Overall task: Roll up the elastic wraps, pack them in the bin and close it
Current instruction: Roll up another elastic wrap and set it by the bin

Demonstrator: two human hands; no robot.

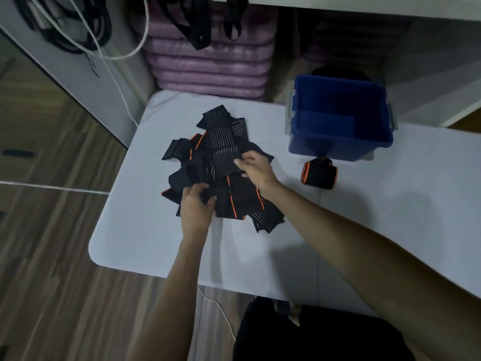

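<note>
Both forearms reach in from the near edge of the white surface (135, 230) to the pile of wraps (221, 162) at its middle. Left hand (195, 207) has its fingers curled round a black fold at the pile's near side; right hand (256, 168) pinches a ribbed strip on top. Black with orange edging, all tangled. Right of the pile sits one rolled wrap (319, 173), and just behind it the open blue bin (338, 142), inside too dark to read. Purple mats (208, 69) stack up beyond the pile.

I see 1 white table (161, 238) on a wood floor (52, 256). Directly on it: 1 loose pile of black wraps (221, 152) at centre, 1 rolled wrap (319, 173) to its right, and 1 open blue bin (338, 142) at the far right corner, just behind the roll.
</note>
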